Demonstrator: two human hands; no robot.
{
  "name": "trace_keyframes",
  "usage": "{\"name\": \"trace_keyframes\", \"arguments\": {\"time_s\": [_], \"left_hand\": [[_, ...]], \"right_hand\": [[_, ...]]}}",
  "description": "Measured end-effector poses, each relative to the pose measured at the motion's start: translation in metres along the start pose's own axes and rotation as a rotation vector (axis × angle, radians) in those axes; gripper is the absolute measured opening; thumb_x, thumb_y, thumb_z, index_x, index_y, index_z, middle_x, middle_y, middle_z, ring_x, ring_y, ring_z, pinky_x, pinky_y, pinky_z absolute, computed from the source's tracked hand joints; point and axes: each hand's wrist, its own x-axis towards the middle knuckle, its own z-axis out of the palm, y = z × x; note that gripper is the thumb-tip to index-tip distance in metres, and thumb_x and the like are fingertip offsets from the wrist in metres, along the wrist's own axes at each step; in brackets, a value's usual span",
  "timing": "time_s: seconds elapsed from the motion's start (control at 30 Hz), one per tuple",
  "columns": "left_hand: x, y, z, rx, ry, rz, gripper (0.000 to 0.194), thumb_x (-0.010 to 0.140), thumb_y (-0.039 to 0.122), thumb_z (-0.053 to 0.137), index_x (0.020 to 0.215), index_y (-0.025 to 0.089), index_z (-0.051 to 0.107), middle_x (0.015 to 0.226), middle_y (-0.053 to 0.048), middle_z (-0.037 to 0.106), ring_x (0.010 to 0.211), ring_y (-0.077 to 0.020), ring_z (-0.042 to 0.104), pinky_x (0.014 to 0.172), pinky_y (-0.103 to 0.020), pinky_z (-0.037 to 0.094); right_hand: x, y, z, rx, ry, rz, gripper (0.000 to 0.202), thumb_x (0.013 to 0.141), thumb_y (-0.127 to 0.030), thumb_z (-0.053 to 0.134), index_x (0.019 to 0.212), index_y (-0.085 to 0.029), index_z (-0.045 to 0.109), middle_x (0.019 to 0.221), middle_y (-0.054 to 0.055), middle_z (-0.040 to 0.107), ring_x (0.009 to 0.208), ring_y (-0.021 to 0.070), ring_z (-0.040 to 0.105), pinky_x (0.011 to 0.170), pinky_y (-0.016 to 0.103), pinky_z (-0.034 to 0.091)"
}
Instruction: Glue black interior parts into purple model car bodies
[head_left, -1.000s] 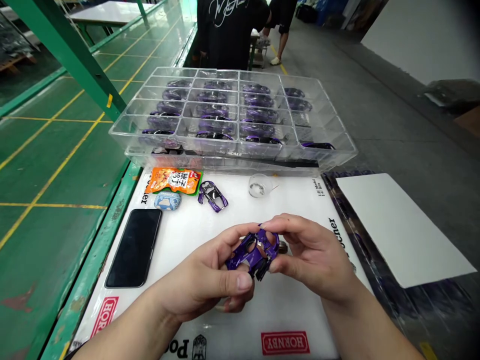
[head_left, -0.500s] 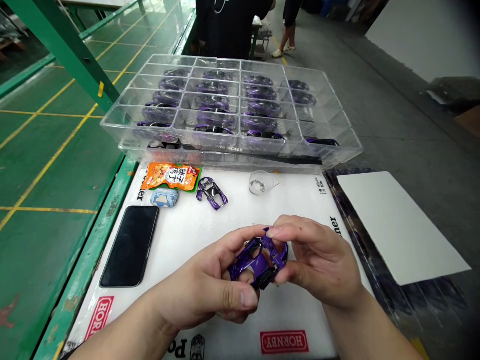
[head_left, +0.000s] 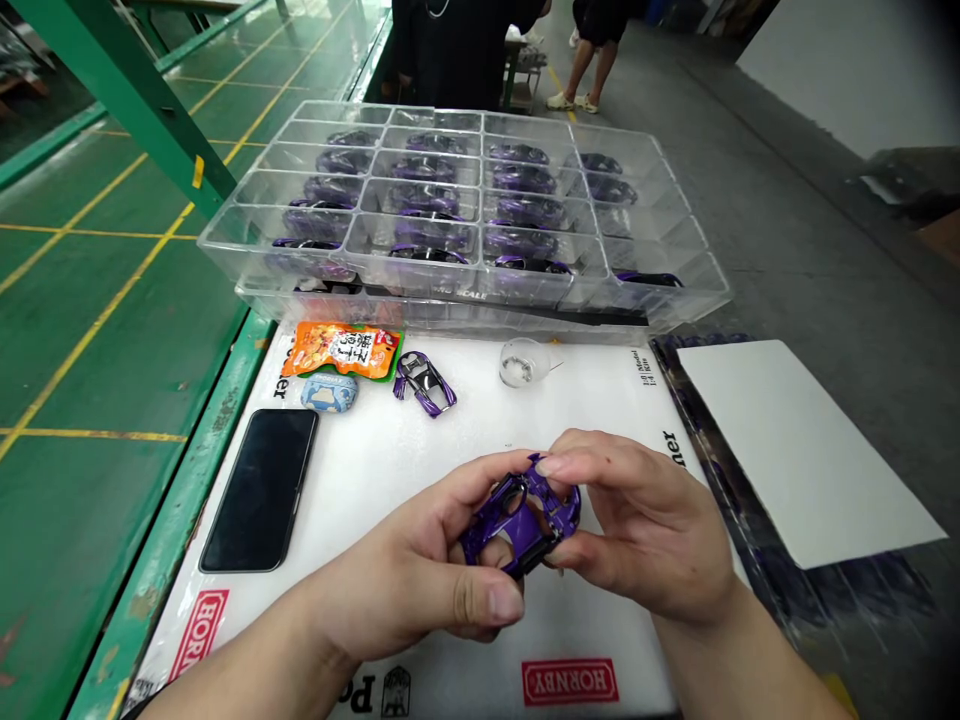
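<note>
Between both hands is a purple toy car body shell (head_left: 521,535) with black trim and openings, tilted above the white table surface. My left hand (head_left: 442,560) is closed round its left end, thumb below and fingers behind. With thumb and fingertips, my right hand (head_left: 637,520) pinches the shell's other end. Past the hands, a second purple and black car shell (head_left: 425,384) lies on the surface. A small clear cup (head_left: 523,364) with tiny bits in it stands to its right.
A clear compartment tray (head_left: 465,310) of purple car shells spans the back. At left lie a black phone (head_left: 260,490), a blue patterned case (head_left: 328,394) and an orange snack packet (head_left: 341,350). A white sheet (head_left: 810,450) covers another tray at right. People stand beyond.
Both hands keep the same grip on the car shell, which has barely shifted. The view has moved slightly. In the background, a person's legs show more fully.
</note>
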Motion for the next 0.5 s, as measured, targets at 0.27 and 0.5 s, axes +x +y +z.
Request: {"name": "trace_keyframes", "arguments": {"time_s": [0.27, 0.5], "left_hand": [[0.0027, -0.0008, 0.0015, 0.001, -0.008, 0.026, 0.091, 0.091, 0.032, 0.105, 0.169, 0.044, 0.059, 0.095, 0.004, 0.056, 0.066, -0.0076, 0.049, 0.059, -0.021, 0.038], [0.0031, 0.0026, 0.0061, -0.02, -0.025, 0.031, 0.088, 0.094, 0.033, 0.103, 0.169, 0.042, 0.058, 0.109, -0.002, 0.07, 0.065, -0.0058, 0.051, 0.059, -0.021, 0.036]], "right_hand": [[-0.0023, 0.0043, 0.0009, -0.031, 0.03, 0.026, 0.048, 0.102, -0.039, 0.099, 0.146, -0.045, 0.082, 0.108, 0.0, 0.084, 0.09, 0.0228, 0.073, 0.084, 0.041, 0.062], [-0.003, 0.0027, 0.0029, 0.03, 0.037, 0.107, 0.048, 0.102, -0.033, 0.098, 0.145, -0.047, 0.081, 0.11, 0.0, 0.079, 0.087, 0.0195, 0.076, 0.07, 0.033, 0.063]]}}
